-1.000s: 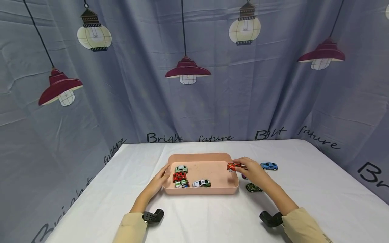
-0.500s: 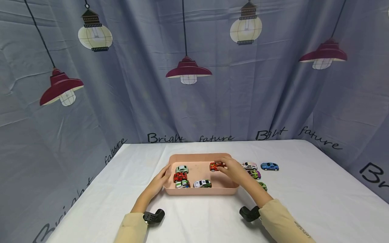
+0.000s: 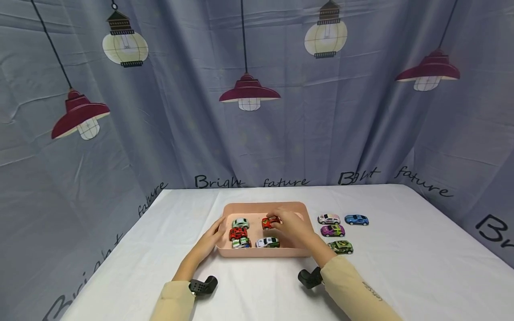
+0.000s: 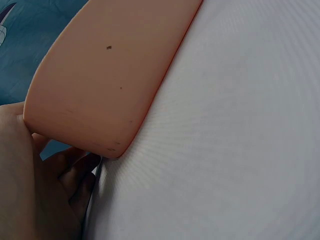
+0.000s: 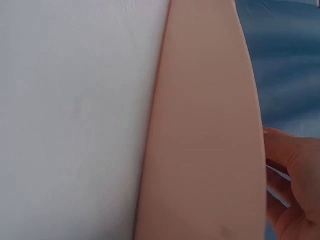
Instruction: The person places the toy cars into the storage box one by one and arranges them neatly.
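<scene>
A low pink tray (image 3: 267,253) stands on the white table in the head view. My left hand (image 3: 209,240) holds its left end, thumb at the rim and fingers along the outer wall, as the left wrist view also shows. Inside the tray, my right hand (image 3: 292,226) pinches a red toy car (image 3: 270,223) by its right end. Left of that car are a pale green toy car (image 3: 240,223), a red toy car with black spots (image 3: 238,233) and a green-and-white one (image 3: 241,243). A white toy car (image 3: 267,242) sits near the front wall.
On the table right of the tray lie a white toy car (image 3: 329,219), a blue one (image 3: 356,220), a purple-and-green one (image 3: 332,230) and a green camouflage one (image 3: 341,247). A grey-blue printed curtain (image 3: 180,111) hangs behind the table (image 3: 257,290).
My right hand has carried the red toy car leftward from the tray's right edge toward its middle. The toy cars right of the tray are uncovered. My left hand stays in place.
</scene>
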`<state>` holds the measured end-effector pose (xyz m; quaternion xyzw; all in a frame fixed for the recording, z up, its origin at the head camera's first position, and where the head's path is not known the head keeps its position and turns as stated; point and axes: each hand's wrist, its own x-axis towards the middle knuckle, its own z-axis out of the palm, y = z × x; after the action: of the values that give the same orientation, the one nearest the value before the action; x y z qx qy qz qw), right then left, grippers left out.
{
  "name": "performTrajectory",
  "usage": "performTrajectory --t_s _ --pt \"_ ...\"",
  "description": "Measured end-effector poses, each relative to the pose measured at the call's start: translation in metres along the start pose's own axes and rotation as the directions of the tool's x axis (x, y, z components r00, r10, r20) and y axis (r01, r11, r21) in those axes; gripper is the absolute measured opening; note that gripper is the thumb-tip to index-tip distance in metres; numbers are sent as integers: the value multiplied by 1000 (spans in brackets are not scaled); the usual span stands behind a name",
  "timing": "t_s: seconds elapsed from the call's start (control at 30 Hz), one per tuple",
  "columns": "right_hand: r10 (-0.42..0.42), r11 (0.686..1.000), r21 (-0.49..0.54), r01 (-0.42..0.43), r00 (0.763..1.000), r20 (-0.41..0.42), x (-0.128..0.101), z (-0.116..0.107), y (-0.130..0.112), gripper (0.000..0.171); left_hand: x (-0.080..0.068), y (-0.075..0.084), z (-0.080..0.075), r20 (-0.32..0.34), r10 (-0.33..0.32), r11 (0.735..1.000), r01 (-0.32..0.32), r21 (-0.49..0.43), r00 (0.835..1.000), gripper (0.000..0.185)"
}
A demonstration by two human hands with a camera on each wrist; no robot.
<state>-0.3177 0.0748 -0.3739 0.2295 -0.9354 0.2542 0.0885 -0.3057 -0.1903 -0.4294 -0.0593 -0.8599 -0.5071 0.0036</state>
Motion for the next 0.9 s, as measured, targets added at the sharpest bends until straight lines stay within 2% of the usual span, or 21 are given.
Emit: performTrajectory --t_s 0.2,0.3,0.5,0.73,0.9 --pt "-43 998 56 40 998 46 5 13 -9 21 1 -3 1 10 2 999 -2 -46 1000 53" --pt "-39 997 71 35 998 51 8 16 -12 21 1 -2 1 9 1 999 -1 -37 1000 54" --pt "4 998 62 -9 997 80 12 21 -13 20 1 -1 1 3 -1 1000 1 6 1000 53" --pt "25 1000 12 -26 999 40 11 25 -11 19 3 -1 1 -1 -4 1000 4 4 1000 52" --pt "39 999 -9 -39 998 58 11 25 -12 19 2 -1 1 2 -2 1000 2 -10 1000 53"
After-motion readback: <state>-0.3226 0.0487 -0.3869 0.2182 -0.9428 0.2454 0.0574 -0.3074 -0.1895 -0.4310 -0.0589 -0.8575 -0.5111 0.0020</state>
